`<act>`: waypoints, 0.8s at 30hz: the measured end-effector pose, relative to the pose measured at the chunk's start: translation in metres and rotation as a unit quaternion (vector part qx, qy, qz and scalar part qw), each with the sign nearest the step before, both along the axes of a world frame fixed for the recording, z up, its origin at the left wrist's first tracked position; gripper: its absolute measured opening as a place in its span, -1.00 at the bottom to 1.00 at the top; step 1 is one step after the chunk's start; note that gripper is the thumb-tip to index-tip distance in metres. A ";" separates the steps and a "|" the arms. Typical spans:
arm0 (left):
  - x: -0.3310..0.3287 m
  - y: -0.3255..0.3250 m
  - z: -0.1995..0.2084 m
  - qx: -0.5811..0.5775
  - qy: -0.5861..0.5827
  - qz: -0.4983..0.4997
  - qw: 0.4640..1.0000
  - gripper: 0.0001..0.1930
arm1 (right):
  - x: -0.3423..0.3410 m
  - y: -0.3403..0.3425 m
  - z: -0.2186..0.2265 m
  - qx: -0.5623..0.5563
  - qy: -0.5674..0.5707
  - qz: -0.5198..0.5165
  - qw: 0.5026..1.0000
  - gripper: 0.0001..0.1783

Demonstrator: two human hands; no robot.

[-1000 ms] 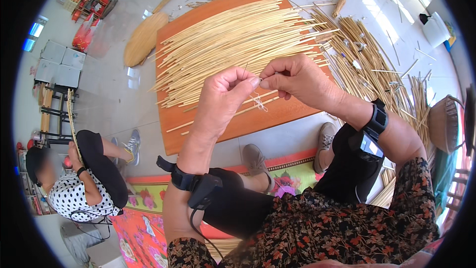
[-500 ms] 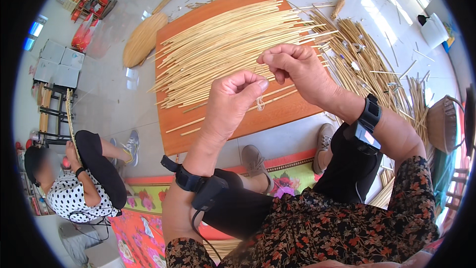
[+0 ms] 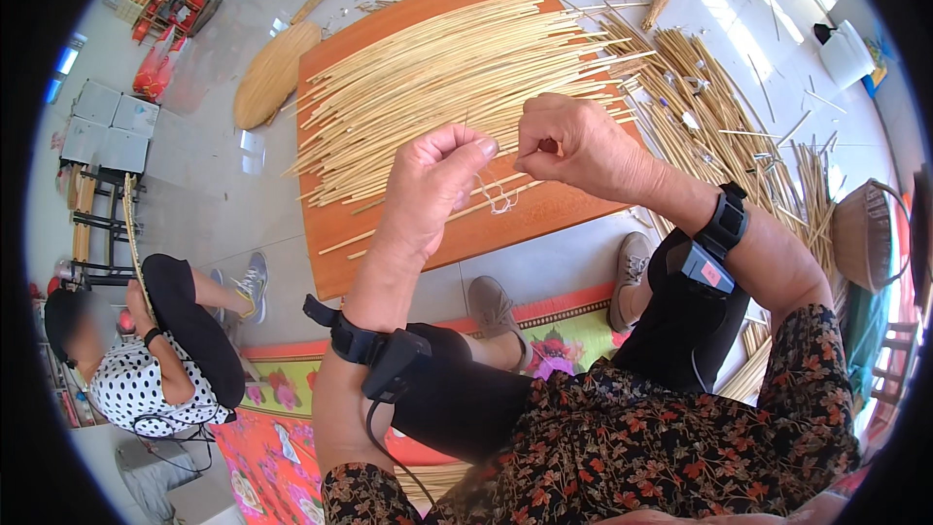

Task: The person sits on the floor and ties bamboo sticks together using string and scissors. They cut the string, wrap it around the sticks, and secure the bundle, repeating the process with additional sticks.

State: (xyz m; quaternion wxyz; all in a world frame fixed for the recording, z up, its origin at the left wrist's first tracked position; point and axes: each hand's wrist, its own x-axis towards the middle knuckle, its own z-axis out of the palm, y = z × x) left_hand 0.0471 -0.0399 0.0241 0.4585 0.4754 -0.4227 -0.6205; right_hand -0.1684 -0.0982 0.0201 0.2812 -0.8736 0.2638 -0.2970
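My left hand [image 3: 433, 180] is closed in a pinch of thumb and forefinger. A thin, needle-like sliver [image 3: 466, 119] sticks up from it. White thread [image 3: 501, 199] hangs in a loose loop between my hands, over the near part of the table. To the right, my right hand [image 3: 583, 144] is curled with its fingertips pinched; the thread runs toward it, though its grip on the thread is partly hidden. Beneath and beyond both hands, many long pale straw-coloured stalks [image 3: 418, 78] lie side by side on the orange-brown tabletop [image 3: 496, 238].
More stalks [image 3: 719, 117] are heaped on the floor at right, near a woven basket [image 3: 863, 233]. A flat fan-shaped woven piece [image 3: 277, 73] lies left of the table. Another person [image 3: 160, 350] sits at far left, holding a narrow braided strip [image 3: 134, 233].
My hands have drawn a little apart, the left one moving left. The thread loop between them has opened wider. My right hand has turned over, knuckles up, and dropped slightly.
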 end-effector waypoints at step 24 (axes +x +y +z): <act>0.009 -0.002 -0.006 0.032 -0.002 0.037 0.999 -0.91 | -0.010 -0.003 0.005 0.309 0.000 -0.039 0.950 -0.94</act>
